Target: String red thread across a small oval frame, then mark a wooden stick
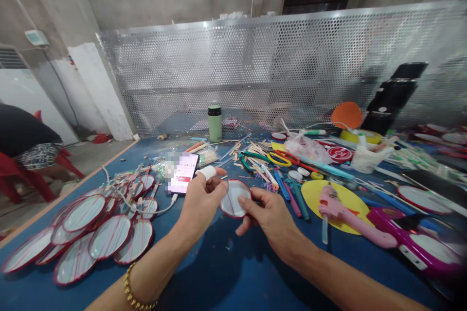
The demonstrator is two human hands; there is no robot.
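A small white round disc with a red rim is held above the blue table between both my hands. My left hand grips its left edge, with a white wrap on the forefinger. My right hand pinches its lower right edge, fingers closed. A pile of several finished red-rimmed white discs on sticks lies to the left.
A phone on a cable lies behind my left hand. A pink glue gun rests on a yellow disc at right. Wooden sticks, scissors, pens and a green bottle lie farther back. A perforated metal screen closes the far edge. A person sits at far left.
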